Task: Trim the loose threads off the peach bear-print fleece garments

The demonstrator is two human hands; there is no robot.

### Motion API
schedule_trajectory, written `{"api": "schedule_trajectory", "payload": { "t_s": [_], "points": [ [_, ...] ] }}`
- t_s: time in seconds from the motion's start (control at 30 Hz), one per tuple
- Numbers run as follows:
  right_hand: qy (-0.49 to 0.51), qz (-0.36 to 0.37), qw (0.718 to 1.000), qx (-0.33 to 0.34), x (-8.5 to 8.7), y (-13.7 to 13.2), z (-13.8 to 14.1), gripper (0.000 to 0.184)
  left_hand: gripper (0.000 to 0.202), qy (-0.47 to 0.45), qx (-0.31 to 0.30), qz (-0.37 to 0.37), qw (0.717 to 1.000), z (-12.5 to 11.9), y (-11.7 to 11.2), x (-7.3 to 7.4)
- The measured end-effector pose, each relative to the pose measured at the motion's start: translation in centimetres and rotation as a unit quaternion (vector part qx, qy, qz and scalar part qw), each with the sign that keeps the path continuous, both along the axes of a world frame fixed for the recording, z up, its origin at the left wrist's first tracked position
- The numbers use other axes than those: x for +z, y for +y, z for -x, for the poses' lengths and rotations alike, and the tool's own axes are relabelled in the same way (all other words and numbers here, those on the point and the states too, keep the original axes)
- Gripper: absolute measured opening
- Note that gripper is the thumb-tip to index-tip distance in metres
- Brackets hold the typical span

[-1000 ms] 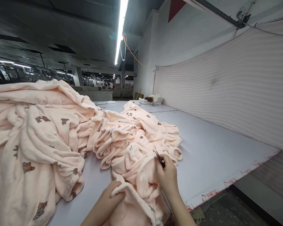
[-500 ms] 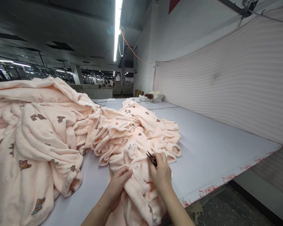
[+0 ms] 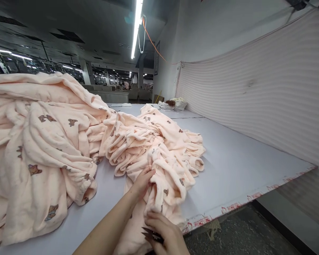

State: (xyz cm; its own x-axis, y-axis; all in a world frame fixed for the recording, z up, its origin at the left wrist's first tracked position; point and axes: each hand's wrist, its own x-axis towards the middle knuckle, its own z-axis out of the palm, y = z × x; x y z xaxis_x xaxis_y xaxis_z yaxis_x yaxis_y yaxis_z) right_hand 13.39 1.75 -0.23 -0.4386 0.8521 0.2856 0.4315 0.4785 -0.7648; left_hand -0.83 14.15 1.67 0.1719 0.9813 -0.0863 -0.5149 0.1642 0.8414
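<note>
A pale pink plush garment [image 3: 172, 177] with small brown bear prints lies bunched in front of me. My left hand [image 3: 144, 182] grips a fold of it between thumb and fingers. Lower down, close to the table's near edge, my right hand [image 3: 164, 232] holds small dark thread snips [image 3: 152, 234], their pointed blades facing left and slightly apart. The right fingers also rest against the lower part of the cloth; whether they pinch it cannot be made out.
A large heap of the same pink fleece [image 3: 42, 148] covers the left of the white table [image 3: 228, 159]. Folded white pieces [image 3: 172, 105] are stacked at the far end. A striped cloth [image 3: 250, 92] hangs along the right wall, and the table edge drops to dark floor.
My right hand has come down and toward me with the snips, from the middle of the garment to its lower part. My left hand has moved slightly forward. The view has shifted a little.
</note>
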Motion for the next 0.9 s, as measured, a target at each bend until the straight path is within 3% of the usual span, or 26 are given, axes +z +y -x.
{"api": "schedule_trajectory", "payload": {
  "t_s": [0.1, 0.23, 0.37, 0.5, 0.73, 0.83, 0.9],
  "points": [
    [0.045, -0.004, 0.997, -0.065, 0.5, 1.1, -0.2, 0.038, 0.017, -0.02, -0.03, 0.0, 0.999, 1.0, -1.0, 0.3],
    [0.124, 0.04, 0.977, -0.167, 3.1, 3.4, -2.2, 0.026, 0.018, -0.045, -0.046, -0.003, 0.998, 1.9, -2.9, 0.8],
    [0.039, 0.003, 0.983, -0.179, 5.1, 4.9, -3.0, 0.025, 0.017, -0.082, -0.043, -0.016, 0.996, 1.4, -4.0, 1.3],
    [-0.042, -0.029, 0.984, -0.169, 5.1, 5.4, -2.3, 0.025, 0.015, -0.112, -0.045, -0.022, 0.992, 0.6, -4.2, 1.1],
    [-0.001, -0.044, 0.98, -0.193, 5.2, 6.8, -2.7, 0.023, 0.016, -0.101, -0.035, -0.048, 0.993, -0.3, -2.0, 0.5],
    [0.028, -0.085, 0.973, -0.213, 5.4, 5.6, -3.2, 0.024, 0.016, -0.072, -0.028, -0.059, 0.995, -1.2, 0.2, 0.1],
    [0.03, -0.084, 0.98, -0.175, 4.8, 3.9, -2.7, 0.023, 0.018, -0.045, -0.045, -0.056, 0.996, -1.7, 1.3, -0.3]
  ]
}}
